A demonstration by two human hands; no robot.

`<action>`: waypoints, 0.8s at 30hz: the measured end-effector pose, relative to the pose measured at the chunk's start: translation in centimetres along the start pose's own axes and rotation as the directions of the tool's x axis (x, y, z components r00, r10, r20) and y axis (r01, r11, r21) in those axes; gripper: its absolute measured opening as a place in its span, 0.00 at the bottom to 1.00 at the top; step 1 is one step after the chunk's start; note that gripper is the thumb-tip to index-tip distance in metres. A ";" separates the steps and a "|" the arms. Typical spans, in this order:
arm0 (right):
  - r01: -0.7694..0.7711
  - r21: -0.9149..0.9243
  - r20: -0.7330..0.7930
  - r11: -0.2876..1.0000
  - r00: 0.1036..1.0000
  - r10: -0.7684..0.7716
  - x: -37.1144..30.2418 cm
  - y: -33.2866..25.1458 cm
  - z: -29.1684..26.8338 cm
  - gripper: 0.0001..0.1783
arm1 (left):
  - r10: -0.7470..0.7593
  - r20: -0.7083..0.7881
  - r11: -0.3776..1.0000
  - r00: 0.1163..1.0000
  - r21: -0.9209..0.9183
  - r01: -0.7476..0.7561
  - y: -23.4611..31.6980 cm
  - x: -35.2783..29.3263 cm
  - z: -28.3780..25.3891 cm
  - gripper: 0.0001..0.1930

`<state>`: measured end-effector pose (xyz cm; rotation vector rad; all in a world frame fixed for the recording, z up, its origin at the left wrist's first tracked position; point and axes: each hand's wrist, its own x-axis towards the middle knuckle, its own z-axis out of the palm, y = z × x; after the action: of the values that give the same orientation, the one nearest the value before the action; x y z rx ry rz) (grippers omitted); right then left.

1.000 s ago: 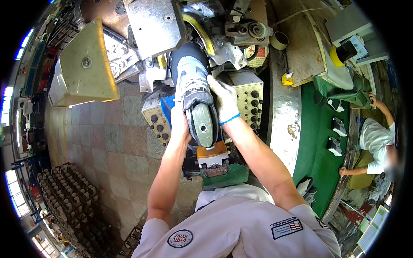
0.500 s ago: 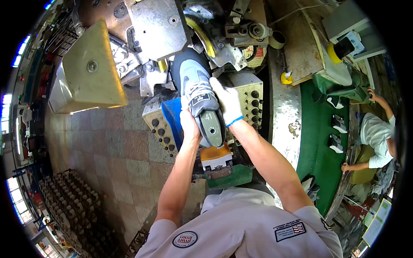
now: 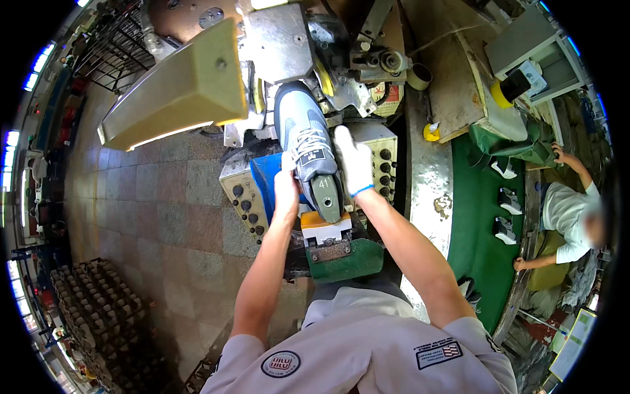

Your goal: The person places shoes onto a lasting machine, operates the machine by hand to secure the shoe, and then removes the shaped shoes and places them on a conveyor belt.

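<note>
A grey sneaker upper with white laces [image 3: 306,128] sits on a dark green last [image 3: 326,197], toe pointing away from me under the metal head of a machine [image 3: 279,46]. Its heel end lies above an orange-topped support block [image 3: 326,222]. My left hand [image 3: 286,190] is along the shoe's left side, fingers stretched forward and the tips at its edge. On the other side, my right hand [image 3: 355,159] wears a white glove and a blue wristband. It stands slightly apart from the shoe, open, with straight fingers.
A yellowish angled cover [image 3: 177,92] juts out at the left. Control boxes with black knobs [image 3: 244,203] flank the shoe. To the right runs a green conveyor [image 3: 474,236] carrying several shoes, where another person [image 3: 569,211] works. Stacked dark racks [image 3: 98,308] stand at lower left.
The shoe's toe lies at the machine head, and my right hand has come away from its side. My left hand has loosened. The yellowish cover has swung right, toward the shoe.
</note>
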<state>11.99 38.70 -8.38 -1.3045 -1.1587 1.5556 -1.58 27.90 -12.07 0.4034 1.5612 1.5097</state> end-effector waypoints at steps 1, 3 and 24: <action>-0.078 0.158 -0.022 0.984 0.996 0.082 -0.9 -0.5 -1.4 0.29 | -0.038 -0.056 0.999 0.998 -0.040 0.036 0.4 -1.1 -0.5 0.31; -0.141 0.309 -0.033 0.941 0.987 0.158 -2.9 -0.5 -5.6 0.31 | 0.037 -0.180 0.999 0.983 0.023 -0.033 -0.1 -3.8 -1.9 0.28; -0.296 0.202 0.033 0.933 0.955 0.296 -11.9 4.0 -23.4 0.33 | 0.110 -0.373 0.878 0.921 0.471 0.086 -17.5 -6.9 -6.8 0.42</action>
<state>37.00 30.02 -10.26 -1.3836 -0.8009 1.8396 2.97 14.89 -26.62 0.4033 2.2727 1.2436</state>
